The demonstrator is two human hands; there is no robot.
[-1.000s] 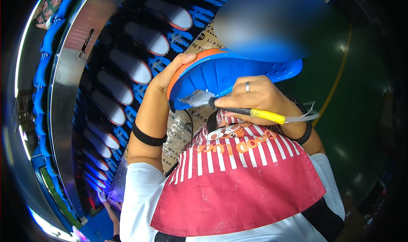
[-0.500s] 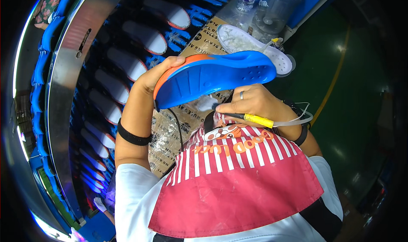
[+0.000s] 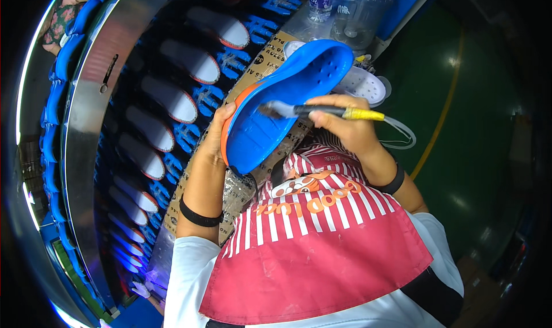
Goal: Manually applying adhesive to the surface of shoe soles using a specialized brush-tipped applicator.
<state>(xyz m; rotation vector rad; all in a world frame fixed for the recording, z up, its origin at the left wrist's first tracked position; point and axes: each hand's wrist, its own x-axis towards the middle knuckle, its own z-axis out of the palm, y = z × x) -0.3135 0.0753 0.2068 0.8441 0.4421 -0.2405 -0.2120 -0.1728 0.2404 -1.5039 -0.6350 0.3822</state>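
Note:
A blue shoe sole with an orange rim is tilted in front of my chest, its hollow inner side facing me. Around its orange edge on the left, my left hand is closed, fingers mostly hidden behind the sole. My right hand grips a brush with a dark handle and yellow tape, a clear tube trailing from its end. The brush's bristles lie over the inside of the sole, near its middle; motion blur softens them. Behind the sole, a white sole rests partly hidden on the bench.
On the left, a line with blue supports carries several dark shoe parts with white bottoms. Printed brown cardboard covers the bench. A small bottle and a large clear jug stand beyond. Another person's gloved hand shows lower left.
The blue sole has swung, its far end rising and its near end dropping, with the inside turned more toward me. My right hand has brought the brush up from below the sole into its hollow.

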